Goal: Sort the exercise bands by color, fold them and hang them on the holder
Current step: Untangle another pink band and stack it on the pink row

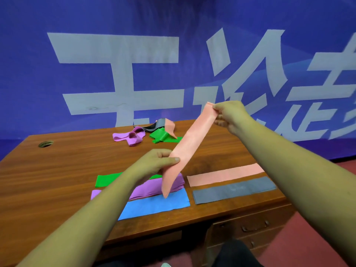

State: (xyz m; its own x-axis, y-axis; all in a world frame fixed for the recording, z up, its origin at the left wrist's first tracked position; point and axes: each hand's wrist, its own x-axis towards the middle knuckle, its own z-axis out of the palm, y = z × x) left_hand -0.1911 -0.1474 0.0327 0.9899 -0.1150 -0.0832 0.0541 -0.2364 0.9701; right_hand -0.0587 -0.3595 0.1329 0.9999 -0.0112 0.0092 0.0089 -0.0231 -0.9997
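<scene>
- Banner [173,20], blue with large white characters, fills the whole background behind you.
- Wooden surface [67,166] stretches across the middle of the view, with drawers [250,228] under its right front edge.
- Your two bare forearms reach in from the bottom corners, and between them you hold a pink band [190,143] in the air above the surface.
- The pink band slants from upper right down to lower left. Its loose lower end hangs in front of the purple stack and the blue band.
- Your right grip [231,116] pinches the band's top end between thumb and fingers.
- Your left grip [154,162] pinches the band lower down, thumb on the front face.
- Flat bands lie sorted near you. On the left, from far to near: a green band [107,180], a purple stack [150,186] and a blue band [158,205].
- On the right, a flat pink band [225,174] lies just behind a grey band [235,189].
- An unsorted heap sits at the far edge: a loose purple band [129,136], a loose green band [163,136], a dark band [154,126] and a loose pink band [170,126].
- A round cable hole [45,144] sits in the far left corner.
</scene>
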